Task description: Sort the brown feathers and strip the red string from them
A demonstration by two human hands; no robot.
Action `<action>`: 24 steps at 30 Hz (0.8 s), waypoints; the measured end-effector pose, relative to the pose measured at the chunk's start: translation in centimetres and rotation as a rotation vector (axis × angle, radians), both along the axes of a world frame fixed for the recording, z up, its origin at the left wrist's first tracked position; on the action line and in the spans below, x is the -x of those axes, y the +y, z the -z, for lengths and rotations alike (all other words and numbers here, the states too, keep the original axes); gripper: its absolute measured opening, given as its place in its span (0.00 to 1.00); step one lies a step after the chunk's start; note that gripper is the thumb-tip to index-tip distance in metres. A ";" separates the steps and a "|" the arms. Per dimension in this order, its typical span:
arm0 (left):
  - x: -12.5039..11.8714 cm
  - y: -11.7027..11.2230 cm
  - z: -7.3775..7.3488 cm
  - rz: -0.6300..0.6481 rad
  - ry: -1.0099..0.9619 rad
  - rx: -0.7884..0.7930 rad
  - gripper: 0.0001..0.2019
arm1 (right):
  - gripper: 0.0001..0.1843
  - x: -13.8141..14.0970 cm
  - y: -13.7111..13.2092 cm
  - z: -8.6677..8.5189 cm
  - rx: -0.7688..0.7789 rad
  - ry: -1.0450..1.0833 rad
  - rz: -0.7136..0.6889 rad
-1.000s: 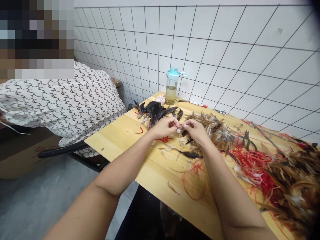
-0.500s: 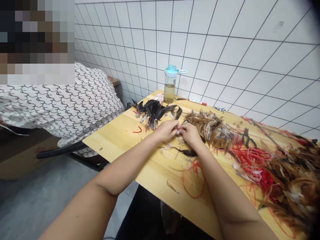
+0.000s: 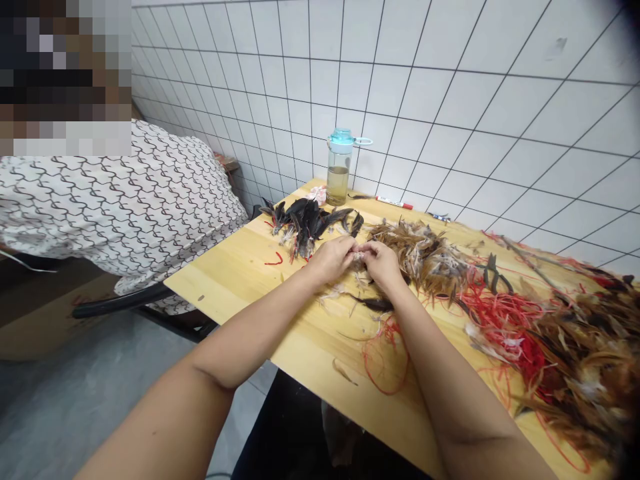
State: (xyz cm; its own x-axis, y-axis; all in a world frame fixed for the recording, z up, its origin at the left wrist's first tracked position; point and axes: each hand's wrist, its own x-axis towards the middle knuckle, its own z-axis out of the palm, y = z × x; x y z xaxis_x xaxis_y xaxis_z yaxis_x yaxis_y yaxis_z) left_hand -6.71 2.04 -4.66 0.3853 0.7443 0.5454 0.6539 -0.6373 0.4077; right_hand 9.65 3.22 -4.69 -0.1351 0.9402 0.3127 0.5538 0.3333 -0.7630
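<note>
My left hand [image 3: 333,258] and my right hand [image 3: 383,262] meet fingertip to fingertip over the wooden table [image 3: 235,267], pinching a small pale feather tuft [image 3: 357,255] between them. Just behind the left hand lies a pile of black feathers [image 3: 304,222]. Beside the right hand spreads a heap of brown feathers [image 3: 425,257]. A single dark feather [image 3: 375,305] rests on the wood under my right wrist.
A person in a patterned white shirt [image 3: 125,200] sits at the table's left end. A water bottle [image 3: 339,167] and a red marker [image 3: 395,202] stand by the tiled wall. Red threads [image 3: 505,320] and more brown feathers [image 3: 590,360] cover the right side. A red thread loop [image 3: 385,363] lies near the front edge.
My hands were slightly apart a second ago; they have closed together and moved a little left. The view has shifted slightly.
</note>
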 end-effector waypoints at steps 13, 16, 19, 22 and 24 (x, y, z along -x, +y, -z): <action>0.3 0.5 0.2 0.064 -0.016 -0.045 0.08 | 0.07 -0.3 0.2 -0.2 0.039 -0.005 -0.081; 0.2 0.4 0.0 0.080 -0.060 -0.018 0.07 | 0.06 -0.3 0.0 -0.4 0.012 -0.018 -0.082; 0.0 0.1 -0.5 0.090 -0.117 0.040 0.06 | 0.04 -0.5 -0.2 -0.8 -0.026 -0.074 -0.104; -0.2 -0.3 -0.9 0.094 -0.180 0.109 0.06 | 0.06 -0.7 -0.4 -1.2 -0.062 -0.146 -0.140; -0.2 -0.4 -1.1 0.084 -0.203 0.136 0.06 | 0.07 -0.8 -0.4 -1.4 -0.081 -0.183 -0.163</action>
